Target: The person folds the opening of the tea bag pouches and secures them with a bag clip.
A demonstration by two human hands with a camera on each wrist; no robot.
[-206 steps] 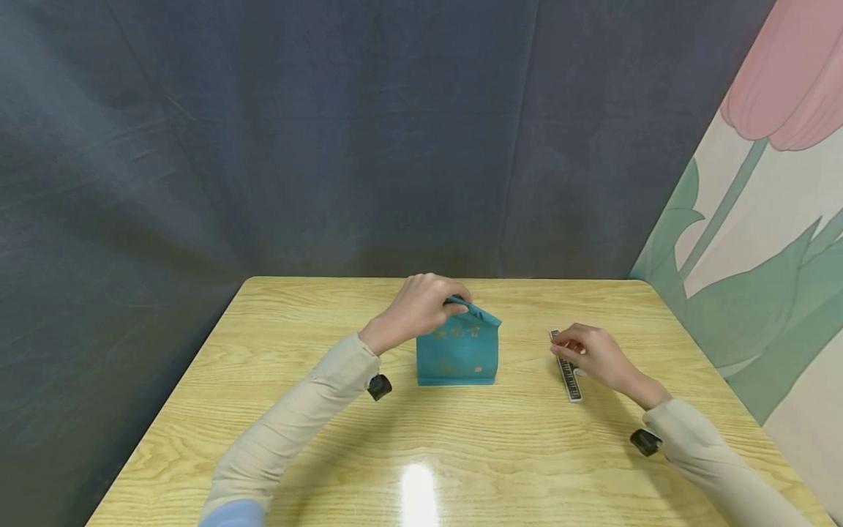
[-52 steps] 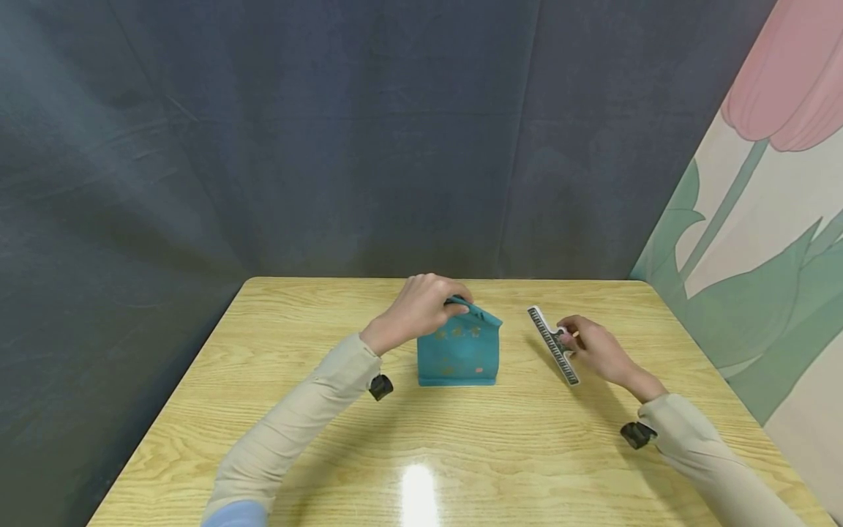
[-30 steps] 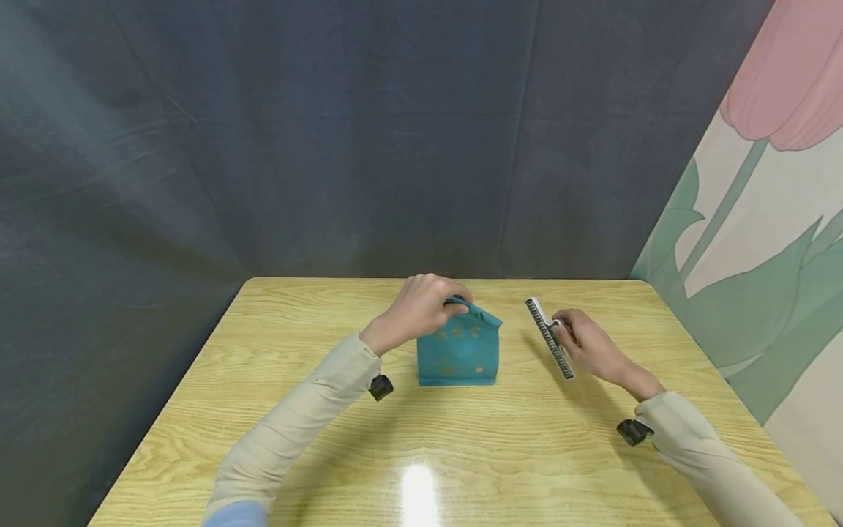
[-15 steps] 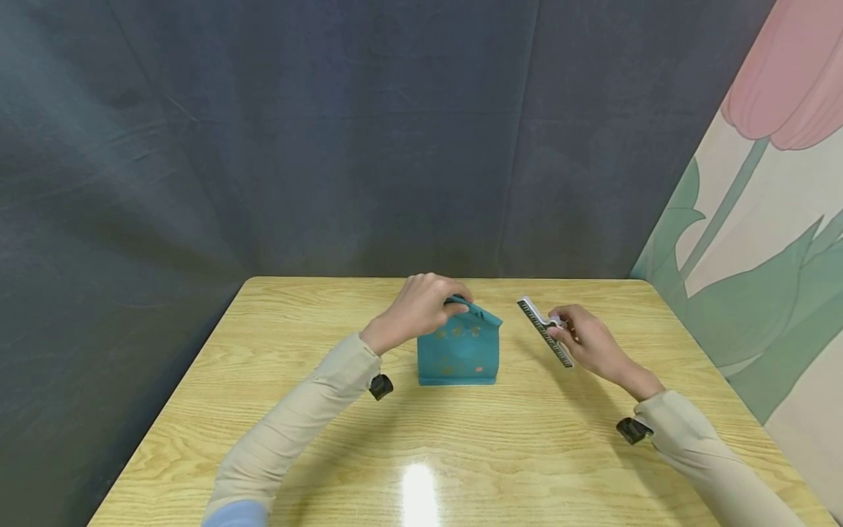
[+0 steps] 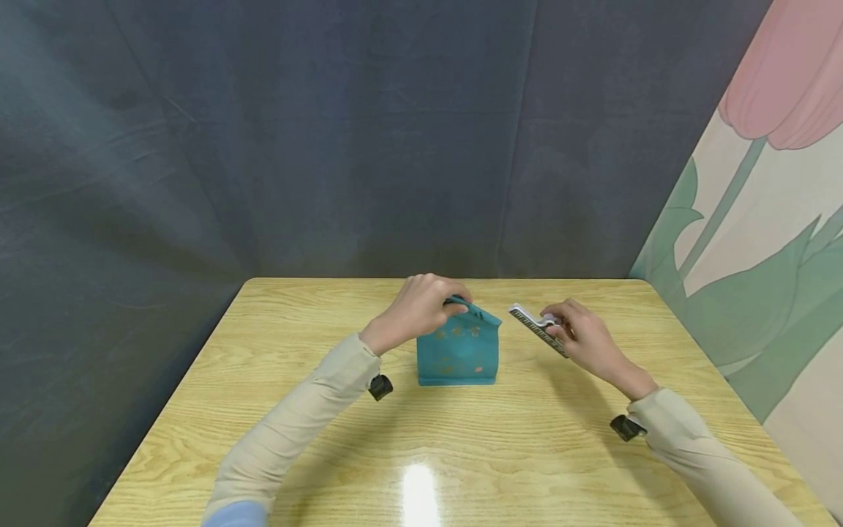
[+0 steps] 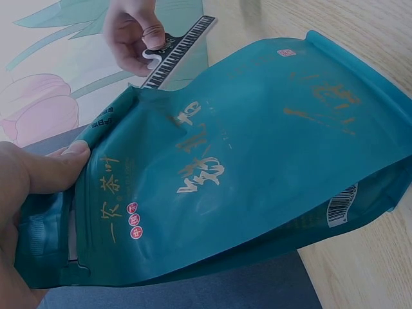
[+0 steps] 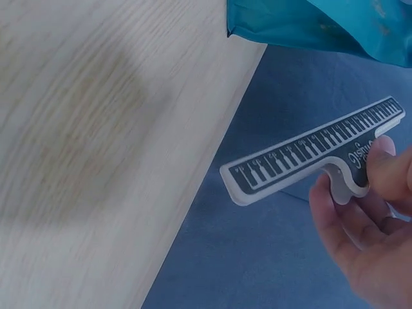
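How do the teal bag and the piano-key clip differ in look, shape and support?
The teal bag has gold and white markings; the piano-key clip is black and white. The bag is a broad pouch, the clip a long narrow bar. The bag stands on the table; the clip is held above it. Both are gripped: bag by the left hand, clip by the right hand.

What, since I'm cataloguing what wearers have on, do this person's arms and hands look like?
Both arms wear long cream sleeves, the left sleeve and right sleeve ending around the wrists. Light blue fabric shows farther up the left arm. A small black device sits by each cuff, left device and right device. The left hand and right hand wear no gloves.
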